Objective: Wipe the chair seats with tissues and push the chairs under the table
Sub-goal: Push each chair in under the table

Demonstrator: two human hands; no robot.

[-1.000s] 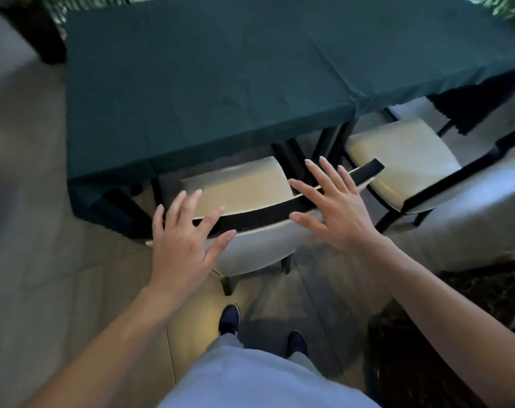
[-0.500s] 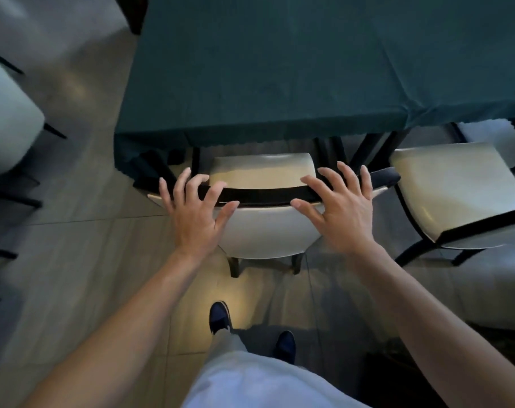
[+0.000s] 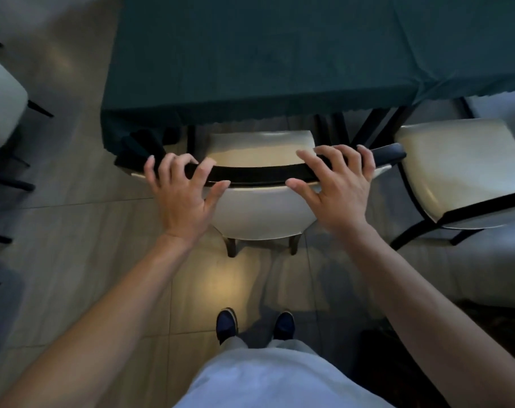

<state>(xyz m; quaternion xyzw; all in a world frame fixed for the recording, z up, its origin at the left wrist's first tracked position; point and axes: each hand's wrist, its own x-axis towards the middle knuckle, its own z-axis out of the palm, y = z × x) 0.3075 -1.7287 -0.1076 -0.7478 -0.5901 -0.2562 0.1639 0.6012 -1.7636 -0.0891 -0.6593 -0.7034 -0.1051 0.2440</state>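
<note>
A bench (image 3: 280,54) draped in a dark green cloth fills the upper part of the view, and every other object here is placed against it. At its near edge stands a cream-seated chair (image 3: 259,148), the front of its seat already beneath the cloth's hem and its dark top rail facing the person. A second chair (image 3: 456,169) sits to the right at the same edge, angled and mostly clear of the bench, not yet pushed in. Part of a pale seat (image 3: 0,98) shows well to the left of the bench.

The left hand (image 3: 179,192) grips the left end of the rail, fingers curled over the top and thumb beneath. The right hand (image 3: 336,187) rests on the right part of the rail, fingers spread and bent over it, thumb against the padded back. No tissue is visible in either hand.

The risk, judged from here: an uneven shove could swing the chair so that its right end knocks the neighbouring chair or a bench leg, or the rail could catch and drag the hanging cloth.

Half a second ago both hands lay flatter with straighter fingers; now they have curled onto the rail, and the head has moved in closer above the chair.
</note>
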